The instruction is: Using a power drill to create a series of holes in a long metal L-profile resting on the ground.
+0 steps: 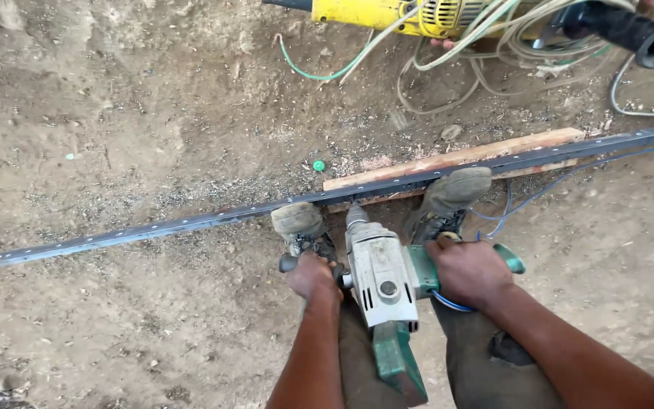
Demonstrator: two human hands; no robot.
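The drilling step looked under way — the drill stood nose-down on the steel strip, which lay across a wooden board on the dirt and was pinned by both boots (left, right). The left hand was clenched round the dark side handle and the right hand round the green one — the next move would call for steady, straight downward pressure.

Bare dirt ground carried everything — gritty, strewn with sawdust. Long perforated steel strip ran 8 to 2 o'clock across it, over a wooden plank. Small green cap lay just beside the plank's end; tangled cables at 1 o'clock.
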